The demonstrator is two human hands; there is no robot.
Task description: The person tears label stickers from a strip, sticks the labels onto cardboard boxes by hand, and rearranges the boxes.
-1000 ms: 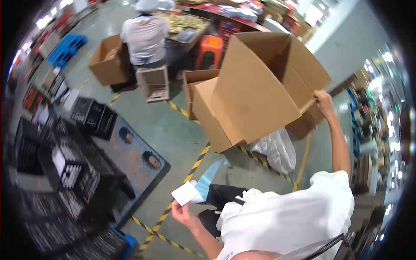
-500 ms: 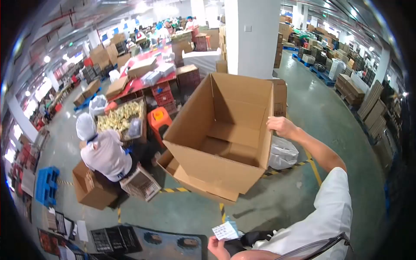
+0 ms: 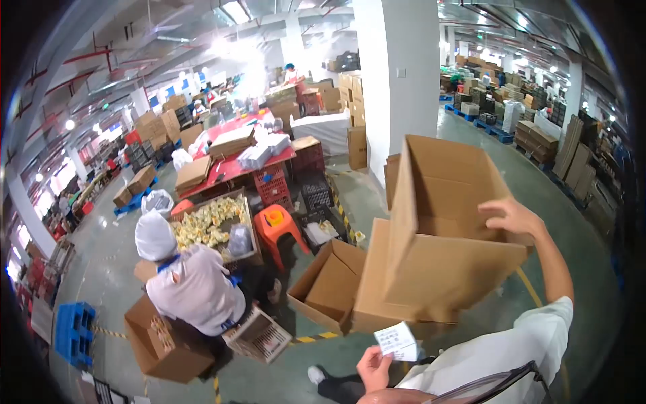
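My left hand [image 3: 374, 369] pinches a white printed paper slip [image 3: 397, 341] low in the view, between thumb and fingers. My right hand [image 3: 509, 219] reaches over the right rim of a large open cardboard box [image 3: 452, 266]. Its fingers are curved and apart, over the mouth of the box, with no wall visibly pinched between them. This box stands slightly tilted in front of another brown cardboard piece [image 3: 372, 283]; how the two meet underneath is hidden. Left of them, a smaller open carton [image 3: 330, 283] sits on the floor.
A seated co-worker [image 3: 195, 286] in a white cap works at a crate of yellowish items [image 3: 208, 225]. Near them are an orange stool [image 3: 279, 232], a plastic basket [image 3: 259, 337] and a carton [image 3: 158, 347]. A white pillar [image 3: 412, 81] rises behind the large box; blue pallets [image 3: 74, 330] lie left.
The large box has moved right, away from the co-worker, uncovering the smaller carton. My right hand has gone from gripping its rim to reaching over it. My left hand keeps the slip.
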